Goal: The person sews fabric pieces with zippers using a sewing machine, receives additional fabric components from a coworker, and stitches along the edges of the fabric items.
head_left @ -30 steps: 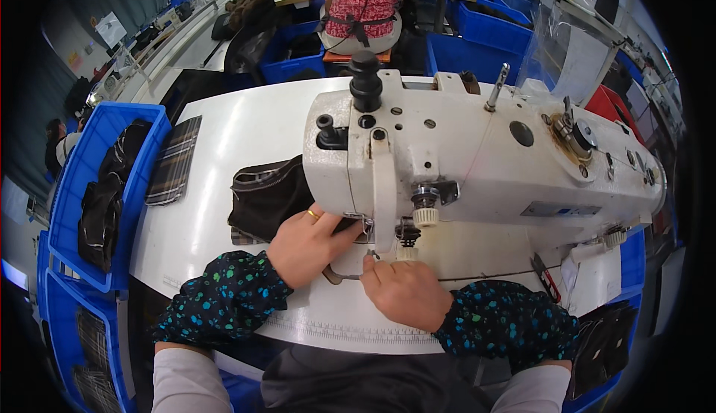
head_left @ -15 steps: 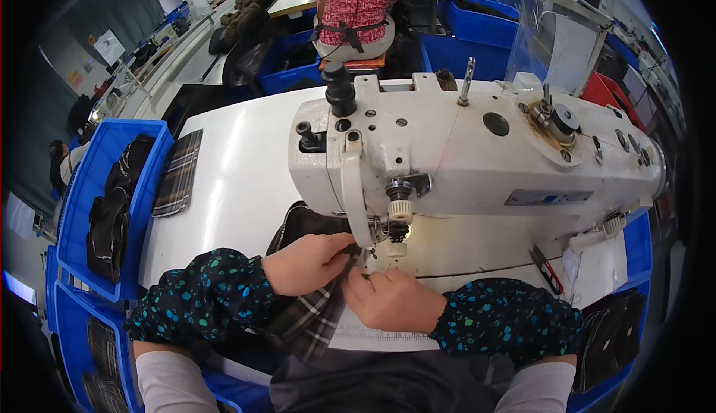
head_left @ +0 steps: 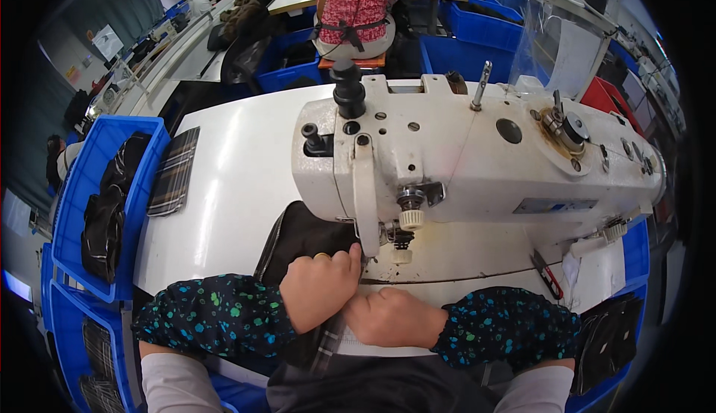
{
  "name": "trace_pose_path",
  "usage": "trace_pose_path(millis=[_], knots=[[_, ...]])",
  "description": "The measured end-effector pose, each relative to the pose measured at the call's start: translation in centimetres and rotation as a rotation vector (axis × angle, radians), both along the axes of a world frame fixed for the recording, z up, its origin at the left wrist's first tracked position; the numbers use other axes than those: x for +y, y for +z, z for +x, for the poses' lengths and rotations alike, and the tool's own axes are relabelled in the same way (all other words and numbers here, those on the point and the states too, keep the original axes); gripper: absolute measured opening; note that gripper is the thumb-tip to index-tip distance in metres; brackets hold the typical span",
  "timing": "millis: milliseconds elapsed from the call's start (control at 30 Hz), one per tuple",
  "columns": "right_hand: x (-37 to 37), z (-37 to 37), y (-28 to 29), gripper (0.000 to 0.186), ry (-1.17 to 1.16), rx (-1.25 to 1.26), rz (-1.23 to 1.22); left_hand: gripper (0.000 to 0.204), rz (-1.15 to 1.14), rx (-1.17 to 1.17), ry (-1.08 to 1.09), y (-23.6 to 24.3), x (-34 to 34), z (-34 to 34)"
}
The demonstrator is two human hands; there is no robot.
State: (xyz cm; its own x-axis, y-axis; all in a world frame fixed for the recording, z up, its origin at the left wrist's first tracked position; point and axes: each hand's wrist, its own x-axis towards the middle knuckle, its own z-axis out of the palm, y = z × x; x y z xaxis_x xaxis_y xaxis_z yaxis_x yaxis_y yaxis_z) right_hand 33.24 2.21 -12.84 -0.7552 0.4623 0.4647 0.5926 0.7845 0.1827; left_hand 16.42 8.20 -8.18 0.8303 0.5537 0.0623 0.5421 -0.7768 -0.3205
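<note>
At the sewing station, in the head view, I observe two bare hands working at the needle end of a white sewing machine [head_left: 462, 167]. The dark fabric piece [head_left: 302, 234] lies on the white table [head_left: 224, 182], left of the needle area, its right edge reaching the machine head. A zipper [head_left: 270, 245] runs along its left edge. Plaid cloth [head_left: 326, 347] shows below the hands, toward the near table edge.

The left hand [head_left: 319, 290] rests on the dark fabric piece, fingers bent, index finger directed at the needle area; I cannot tell whether it grips, because its underside is hidden. The right hand [head_left: 395, 317] is positioned just beside it, fingers curled downward; its fingertips are concealed, so I cannot confirm a grip.

At the left side, I note a folded plaid piece [head_left: 175, 174] beside a blue bin [head_left: 139, 204] containing dark items [head_left: 103, 230]. At the right, a red-handled cutter [head_left: 550, 275] lies below the machine arm.
</note>
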Motion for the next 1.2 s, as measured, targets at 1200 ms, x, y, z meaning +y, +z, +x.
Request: trace_pose_path(millis=[1200], knots=[[-2.2, 0.1, 0.8, 0.019, -0.156, -0.074, 0.039, 0.051, -0.666, -0.233, -0.036, 1.8, -0.1, -0.7]])
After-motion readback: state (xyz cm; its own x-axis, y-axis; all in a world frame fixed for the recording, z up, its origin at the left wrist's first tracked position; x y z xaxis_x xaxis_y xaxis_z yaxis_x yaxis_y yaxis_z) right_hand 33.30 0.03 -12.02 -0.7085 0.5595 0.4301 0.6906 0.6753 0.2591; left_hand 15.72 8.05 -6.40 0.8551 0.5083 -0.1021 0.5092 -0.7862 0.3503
